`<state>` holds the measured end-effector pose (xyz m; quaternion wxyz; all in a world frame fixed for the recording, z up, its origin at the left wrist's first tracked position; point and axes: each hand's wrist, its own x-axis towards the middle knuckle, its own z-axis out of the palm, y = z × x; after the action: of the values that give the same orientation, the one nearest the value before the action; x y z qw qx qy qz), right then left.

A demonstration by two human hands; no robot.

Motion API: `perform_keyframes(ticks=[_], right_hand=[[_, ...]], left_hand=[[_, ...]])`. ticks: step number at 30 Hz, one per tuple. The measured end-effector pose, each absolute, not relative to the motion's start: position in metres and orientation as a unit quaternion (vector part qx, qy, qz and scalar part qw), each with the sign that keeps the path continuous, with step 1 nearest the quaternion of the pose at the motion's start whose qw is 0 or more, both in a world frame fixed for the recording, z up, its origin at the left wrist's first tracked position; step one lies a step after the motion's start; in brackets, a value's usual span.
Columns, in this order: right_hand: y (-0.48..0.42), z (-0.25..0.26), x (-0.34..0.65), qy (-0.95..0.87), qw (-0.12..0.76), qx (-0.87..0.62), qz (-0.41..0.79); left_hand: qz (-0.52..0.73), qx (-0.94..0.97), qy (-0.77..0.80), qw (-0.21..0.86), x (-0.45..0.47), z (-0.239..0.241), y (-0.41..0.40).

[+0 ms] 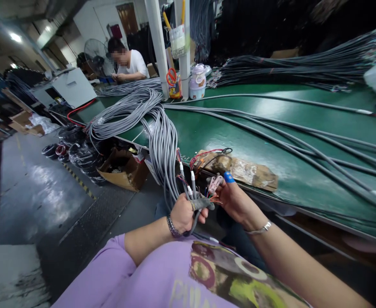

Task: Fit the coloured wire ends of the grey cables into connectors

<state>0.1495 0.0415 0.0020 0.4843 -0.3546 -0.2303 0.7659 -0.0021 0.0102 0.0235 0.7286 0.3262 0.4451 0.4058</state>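
Observation:
My left hand (186, 214), a grey cover on one finger, is closed around a grey cable (195, 220) near the edge of the green table. Thin coloured wires (213, 197) fan out from the cable's end toward my right hand (234, 199). The right fingers, one wrapped in blue tape, are closed on a small pink tool (215, 184) beside those wires; its exact kind is unclear. Just above my left hand, several cable ends with white sleeves (189, 191) and bare coloured wires stick up. A thick bundle of grey cables (164, 137) hangs over the table edge next to them.
A worn wooden block (255, 173) with red wires lies at the green table's (204, 132) edge. Long grey cables (271, 124) stretch right; dark cable bundles (290, 66) lie behind. A post (157, 38) stands mid-table. A cardboard box (123, 171) sits below. Another person (130, 62) works beyond.

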Motion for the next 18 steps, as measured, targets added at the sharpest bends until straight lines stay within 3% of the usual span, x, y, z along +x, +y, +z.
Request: perform_keyframes(ticks=[18], right_hand=[[0.043,-0.001,0.134,-0.184,0.545,-0.330,0.749]], left_hand=[[0.367,0.367,0.452,0.726,0.007,0.018,0.015]])
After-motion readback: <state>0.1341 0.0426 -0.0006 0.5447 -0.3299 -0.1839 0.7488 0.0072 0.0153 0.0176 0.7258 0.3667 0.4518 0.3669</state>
